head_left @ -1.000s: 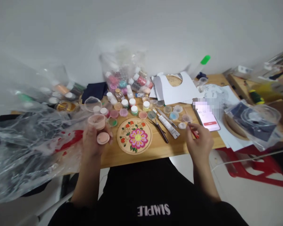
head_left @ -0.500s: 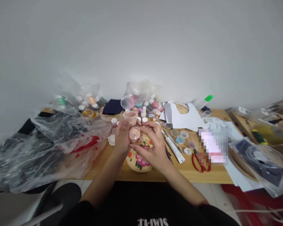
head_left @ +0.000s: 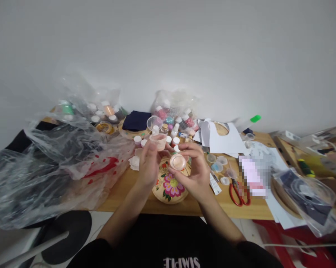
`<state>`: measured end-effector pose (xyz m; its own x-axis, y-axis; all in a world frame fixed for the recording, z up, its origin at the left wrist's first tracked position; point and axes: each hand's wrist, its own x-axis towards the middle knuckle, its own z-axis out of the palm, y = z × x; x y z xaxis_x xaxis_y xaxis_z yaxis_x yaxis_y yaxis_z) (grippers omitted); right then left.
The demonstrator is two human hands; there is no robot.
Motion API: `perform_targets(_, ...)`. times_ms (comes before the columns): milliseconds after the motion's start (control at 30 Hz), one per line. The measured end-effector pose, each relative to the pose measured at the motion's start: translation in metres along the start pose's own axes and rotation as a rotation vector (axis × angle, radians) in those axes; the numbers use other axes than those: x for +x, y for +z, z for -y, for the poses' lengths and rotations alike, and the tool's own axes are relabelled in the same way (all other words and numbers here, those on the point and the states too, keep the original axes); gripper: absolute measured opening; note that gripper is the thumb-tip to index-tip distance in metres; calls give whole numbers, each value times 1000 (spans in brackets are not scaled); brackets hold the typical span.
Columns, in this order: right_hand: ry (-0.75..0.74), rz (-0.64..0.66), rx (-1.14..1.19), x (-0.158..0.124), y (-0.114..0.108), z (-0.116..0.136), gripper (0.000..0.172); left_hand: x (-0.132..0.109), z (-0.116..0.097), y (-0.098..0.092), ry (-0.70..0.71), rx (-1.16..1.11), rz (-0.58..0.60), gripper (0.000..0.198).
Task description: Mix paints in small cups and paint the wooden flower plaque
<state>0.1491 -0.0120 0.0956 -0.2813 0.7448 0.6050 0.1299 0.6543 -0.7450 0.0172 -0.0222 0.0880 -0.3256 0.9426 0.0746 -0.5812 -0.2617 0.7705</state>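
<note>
My left hand [head_left: 149, 167] is closed around a small clear plastic cup [head_left: 158, 143] with pinkish contents, its clear round lid [head_left: 154, 123] flipped up behind it. In the fingers of my right hand [head_left: 194, 165] is a small round jar [head_left: 178, 162] with pale peach contents, its round face turned toward me. The jar and the cup are a short way apart. Below both hands lies a round wooden piece [head_left: 172, 188] decorated with a pink flower and green leaves; my right hand and the jar cover part of it.
Crumpled plastic sheeting [head_left: 81, 167] spreads over the left side. Bagged jars of coloured material [head_left: 173, 111] stand along the wall. Toward the right are red-handled scissors [head_left: 237, 195], small round lids [head_left: 216, 166], white paper [head_left: 225, 139] and a dark blue packet [head_left: 310, 197].
My right hand has moved the jar to the right, away from the cup, and turned it. My left hand still holds the cup. The view has shifted slightly.
</note>
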Motion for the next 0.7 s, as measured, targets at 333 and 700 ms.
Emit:
perform_targets(333,-178,-51,-286,11,-15,-4,38,-16,3,-39,61,205,120,33)
perform_targets(700,-427,306,-569,39,-45,11,36,-23,-10,-32,-5,184,179,38)
